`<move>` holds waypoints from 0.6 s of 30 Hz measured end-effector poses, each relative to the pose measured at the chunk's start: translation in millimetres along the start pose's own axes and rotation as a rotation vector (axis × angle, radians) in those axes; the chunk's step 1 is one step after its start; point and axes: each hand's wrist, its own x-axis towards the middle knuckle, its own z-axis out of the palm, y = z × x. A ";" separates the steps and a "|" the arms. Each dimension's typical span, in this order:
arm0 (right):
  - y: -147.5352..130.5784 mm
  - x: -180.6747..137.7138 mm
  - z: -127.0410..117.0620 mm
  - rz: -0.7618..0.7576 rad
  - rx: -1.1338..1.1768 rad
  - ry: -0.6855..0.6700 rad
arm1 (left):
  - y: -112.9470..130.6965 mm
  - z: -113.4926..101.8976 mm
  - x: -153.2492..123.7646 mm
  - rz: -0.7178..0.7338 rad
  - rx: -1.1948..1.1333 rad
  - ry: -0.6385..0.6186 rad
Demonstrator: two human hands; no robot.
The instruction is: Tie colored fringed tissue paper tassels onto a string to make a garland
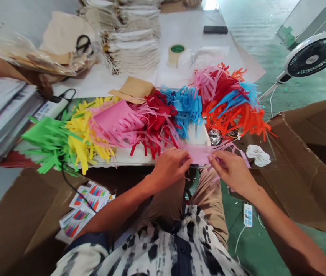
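My left hand (pixel 170 165) and my right hand (pixel 232 170) both pinch a pale pink fringed paper piece (pixel 200 153) at the table's near edge, one hand at each end. Thin pink strips hang off it to the right. Just beyond it lie piles of fringed paper: green (pixel 46 140), yellow (pixel 86 136), pink (pixel 117 120), red (pixel 154 119), blue (pixel 184 105) and orange (pixel 234 115).
A roll of tape (pixel 175 53), black scissors (pixel 83 43), stacked cream fabric (pixel 134 42) and a black phone (pixel 215 29) lie farther back. Stacked papers (pixel 2 111) are at left. A white fan (pixel 312 57) stands right. Cardboard boxes (pixel 309 161) flank my legs; a power strip (pixel 247 214) lies on the floor.
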 end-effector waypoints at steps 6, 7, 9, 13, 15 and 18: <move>-3.4 19.7 7.5 0.216 -0.264 -0.028 | 0.6 2.7 14.8 -0.243 0.118 0.028; -4.3 22.7 7.7 0.226 -0.313 -0.038 | 0.6 4.0 16.6 -0.251 0.149 0.028; -5.4 27.1 7.9 0.236 -0.375 -0.053 | 0.1 7.6 18.5 -0.233 0.213 0.042; -2.5 30.4 9.6 0.217 -0.391 -0.041 | -2.9 15.5 16.9 -0.102 0.285 0.166; 0.4 30.8 11.2 0.206 -0.393 -0.015 | -5.0 17.8 16.0 -0.058 0.284 0.211; 2.7 32.0 12.8 0.210 -0.394 -0.005 | -7.2 18.8 16.0 -0.059 0.265 0.209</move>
